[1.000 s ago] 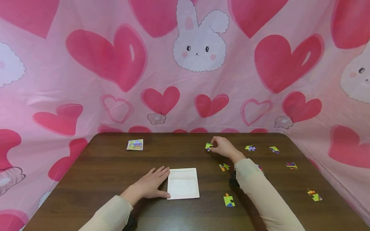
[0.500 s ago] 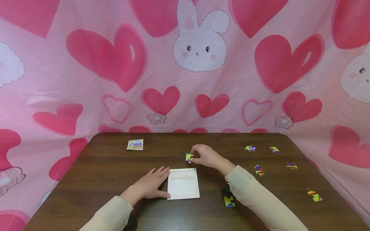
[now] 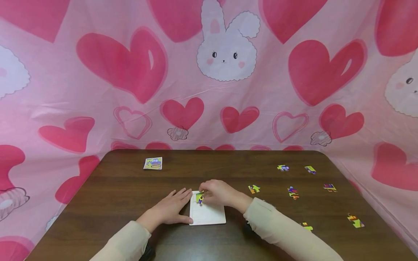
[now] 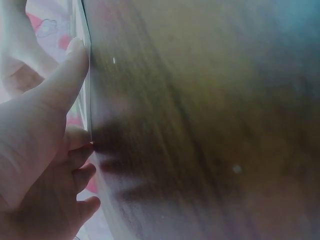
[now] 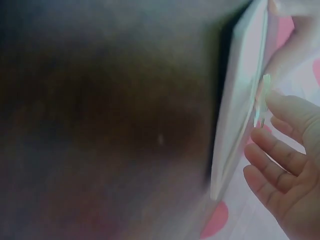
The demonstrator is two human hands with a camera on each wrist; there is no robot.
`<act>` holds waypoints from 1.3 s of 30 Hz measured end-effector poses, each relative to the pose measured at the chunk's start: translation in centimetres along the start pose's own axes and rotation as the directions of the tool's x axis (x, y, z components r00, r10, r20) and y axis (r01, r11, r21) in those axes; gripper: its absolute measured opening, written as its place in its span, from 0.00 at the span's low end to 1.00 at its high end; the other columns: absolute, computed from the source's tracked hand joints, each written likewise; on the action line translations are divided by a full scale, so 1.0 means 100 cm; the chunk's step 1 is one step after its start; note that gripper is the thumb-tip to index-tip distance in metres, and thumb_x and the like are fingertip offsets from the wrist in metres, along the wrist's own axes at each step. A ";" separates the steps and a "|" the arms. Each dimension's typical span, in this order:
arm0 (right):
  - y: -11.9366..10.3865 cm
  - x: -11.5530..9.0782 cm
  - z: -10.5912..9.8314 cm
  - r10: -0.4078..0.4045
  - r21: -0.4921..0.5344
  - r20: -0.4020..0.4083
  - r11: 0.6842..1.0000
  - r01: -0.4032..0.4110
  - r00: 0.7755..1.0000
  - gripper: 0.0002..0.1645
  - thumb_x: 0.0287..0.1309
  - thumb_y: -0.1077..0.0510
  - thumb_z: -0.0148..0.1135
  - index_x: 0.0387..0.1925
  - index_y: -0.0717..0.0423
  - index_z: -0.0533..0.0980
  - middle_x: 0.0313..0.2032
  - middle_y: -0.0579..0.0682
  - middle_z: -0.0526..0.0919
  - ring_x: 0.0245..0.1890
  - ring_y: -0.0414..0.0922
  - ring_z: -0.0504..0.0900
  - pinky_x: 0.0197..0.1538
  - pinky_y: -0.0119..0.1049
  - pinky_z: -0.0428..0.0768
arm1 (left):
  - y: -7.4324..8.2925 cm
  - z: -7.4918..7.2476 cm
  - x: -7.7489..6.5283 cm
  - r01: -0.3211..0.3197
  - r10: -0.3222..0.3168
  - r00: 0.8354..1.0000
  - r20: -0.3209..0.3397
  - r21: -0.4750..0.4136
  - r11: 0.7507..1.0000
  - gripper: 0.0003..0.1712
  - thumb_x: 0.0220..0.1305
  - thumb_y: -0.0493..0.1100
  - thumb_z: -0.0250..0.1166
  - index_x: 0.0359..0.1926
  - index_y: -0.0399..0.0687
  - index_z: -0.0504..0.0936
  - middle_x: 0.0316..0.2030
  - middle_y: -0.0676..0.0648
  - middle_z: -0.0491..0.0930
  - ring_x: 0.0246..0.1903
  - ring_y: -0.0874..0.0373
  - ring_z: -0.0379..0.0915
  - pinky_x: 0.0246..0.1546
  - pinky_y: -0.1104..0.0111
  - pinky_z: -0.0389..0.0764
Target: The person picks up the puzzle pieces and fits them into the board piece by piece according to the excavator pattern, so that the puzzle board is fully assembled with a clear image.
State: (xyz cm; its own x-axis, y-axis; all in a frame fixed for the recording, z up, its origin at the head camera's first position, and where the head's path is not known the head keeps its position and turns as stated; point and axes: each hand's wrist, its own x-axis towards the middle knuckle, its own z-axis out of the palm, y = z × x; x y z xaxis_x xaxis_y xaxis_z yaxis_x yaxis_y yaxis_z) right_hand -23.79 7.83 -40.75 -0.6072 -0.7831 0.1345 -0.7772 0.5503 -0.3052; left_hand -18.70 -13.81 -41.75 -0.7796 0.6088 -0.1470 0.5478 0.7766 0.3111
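In the head view, my right hand [image 3: 217, 194] pinches a green, yellow and purple jigsaw puzzle piece [image 3: 199, 198] at the upper left corner of a white square puzzle tray [image 3: 210, 216]. From the right wrist view the piece [image 5: 262, 102] appears edge-on between thumb and fingers, close above the tray [image 5: 240, 105]; contact cannot be told. My left hand [image 3: 169, 208] lies along the tray's left side with fingers and thumb extended, touching its edge. The left wrist view shows the left thumb [image 4: 67, 75] against that edge.
Loose puzzle pieces lie to the right, among them a green-orange piece [image 3: 254, 189], a red-purple piece [image 3: 293, 193] and a red-yellow piece [image 3: 355, 220]. A small picture card [image 3: 152, 163] lies back left on the brown table [image 3: 124, 195]. A pink heart-print cloth [image 3: 228, 134] hangs behind.
My right hand has carried the pinched puzzle piece left and nearer, from the back of the table to above the tray's upper left corner. The left hand has stayed in place.
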 end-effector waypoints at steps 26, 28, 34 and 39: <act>-0.012 0.012 0.013 -0.040 -0.263 0.014 0.964 0.042 0.999 0.08 0.50 0.55 0.68 0.36 0.46 0.85 0.27 0.40 0.78 0.26 0.35 0.73 0.30 0.29 0.69 | 0.001 -0.001 0.000 0.004 -0.004 1.000 0.011 0.009 1.000 0.51 0.52 0.67 0.61 0.66 0.35 0.60 0.66 0.40 0.56 0.66 0.45 0.47 0.62 0.47 0.50; -0.012 0.012 0.014 -0.039 -0.274 0.010 0.961 0.041 0.999 0.08 0.50 0.54 0.68 0.35 0.46 0.85 0.27 0.40 0.78 0.26 0.35 0.73 0.30 0.29 0.69 | 0.001 -0.001 0.001 0.004 -0.004 1.000 0.011 0.011 1.000 0.51 0.52 0.66 0.61 0.66 0.35 0.60 0.66 0.40 0.56 0.66 0.45 0.47 0.62 0.47 0.50; -0.012 0.013 0.015 -0.045 -0.281 -0.006 0.959 0.041 0.999 0.08 0.49 0.55 0.69 0.35 0.45 0.85 0.26 0.40 0.78 0.26 0.35 0.73 0.28 0.29 0.68 | 0.000 -0.001 0.001 0.009 -0.010 1.000 0.013 0.014 1.000 0.51 0.52 0.67 0.61 0.66 0.36 0.60 0.67 0.41 0.56 0.66 0.46 0.47 0.62 0.48 0.50; -0.011 0.012 0.013 -0.045 -0.264 0.008 0.964 0.045 0.999 0.09 0.50 0.53 0.69 0.36 0.45 0.85 0.28 0.40 0.78 0.27 0.35 0.74 0.28 0.28 0.68 | 0.000 0.000 0.002 0.013 -0.013 1.000 0.015 0.009 1.000 0.52 0.51 0.67 0.61 0.66 0.36 0.60 0.66 0.41 0.57 0.66 0.46 0.47 0.62 0.48 0.49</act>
State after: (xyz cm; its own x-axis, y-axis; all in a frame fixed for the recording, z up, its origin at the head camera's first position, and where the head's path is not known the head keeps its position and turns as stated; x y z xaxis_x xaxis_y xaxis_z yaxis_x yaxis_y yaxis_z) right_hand -23.47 5.94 -41.50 -0.5705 -0.8093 0.1400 -0.8199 0.5711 -0.0394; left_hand -18.83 -13.65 -41.77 -0.7823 0.6007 -0.1652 0.5402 0.7861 0.3004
